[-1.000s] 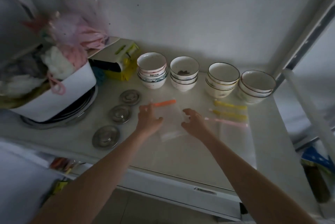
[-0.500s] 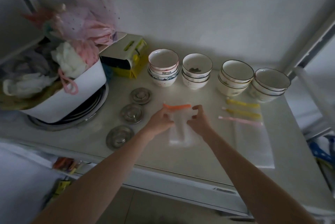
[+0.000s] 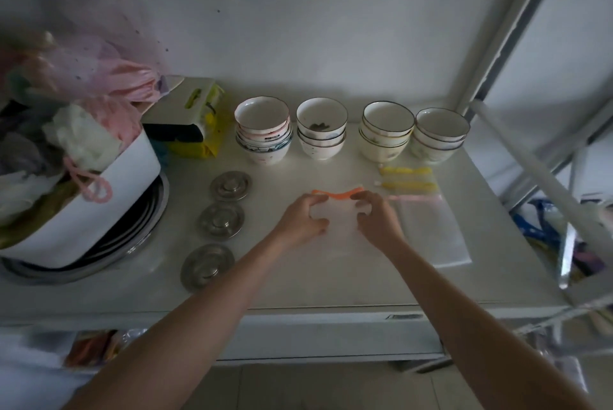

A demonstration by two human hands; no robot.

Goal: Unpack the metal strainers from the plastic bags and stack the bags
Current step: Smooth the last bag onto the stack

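Observation:
Three round metal strainers lie in a column on the white counter [image 3: 331, 280]: the far one [image 3: 230, 185], the middle one [image 3: 221, 221] and the near one [image 3: 207, 265]. In the counter's middle I hold a clear plastic bag with an orange zip strip [image 3: 338, 223]. My left hand [image 3: 303, 220] pinches its left top corner and my right hand [image 3: 376, 220] its right top corner. The orange strip bows between my fingers. To the right lies a stack of flat clear bags [image 3: 431, 230] with yellow and pink zip strips.
Four stacks of bowls [image 3: 386, 131] line the back wall. A white bin [image 3: 83, 210] stuffed with plastic bags sits on a round appliance at the left. A yellow and black box [image 3: 185, 121] stands behind it. A metal rack [image 3: 530, 157] stands at the right.
Both hands have closed on the orange-strip bag's top corners and drawn together, lifting and bowing the strip. The camera view has shifted a little.

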